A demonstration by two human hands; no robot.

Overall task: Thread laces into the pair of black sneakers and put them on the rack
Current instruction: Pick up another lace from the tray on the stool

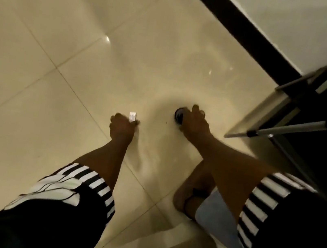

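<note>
No sneakers are in view. My left hand (123, 127) is stretched out over the tiled floor, its fingers closed around a small white object (132, 116) that sticks out of the top of the fist. To the right, my right hand (196, 122) grips a small dark round thing (179, 114), too blurred to identify; it could be a coiled black lace. Both arms wear black sleeves with white stripes. The whole picture is motion-blurred.
A metal-framed rack (287, 122) with a dark shelf stands at the right edge, close to my right hand. A black skirting board (238, 26) runs diagonally along the wall at the upper right. My bare foot (192, 192) rests on the cream floor tiles (86, 36) below my right arm.
</note>
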